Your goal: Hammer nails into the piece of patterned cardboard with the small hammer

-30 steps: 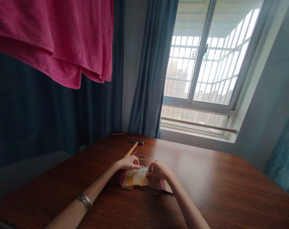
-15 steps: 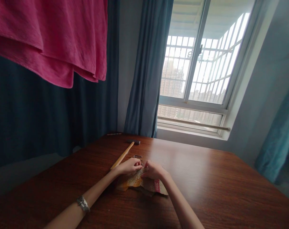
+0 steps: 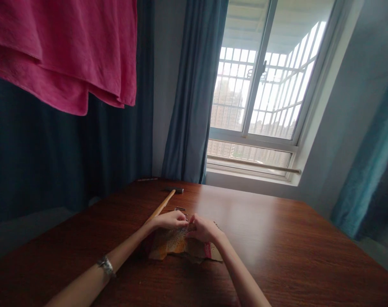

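Head view: I see the right hand (image 3: pixel 205 229) pinching the patterned wrapper (image 3: pixel 175 242) on the table (image 3: pixel 283 243); the left hand (image 3: pixel 170 219) curls at its far edge, its hold I can't tell. I judge this handling unfinished; hammer (image 3: pixel 162 205) and metal pieces (image 3: pixel 180 209) lie unheld.

Overexposed daylight from the window (image 3: pixel 270 91) glares off the table (image 3: pixel 277 243), while the left-hand curtain (image 3: pixel 36 153) sinks into shadow
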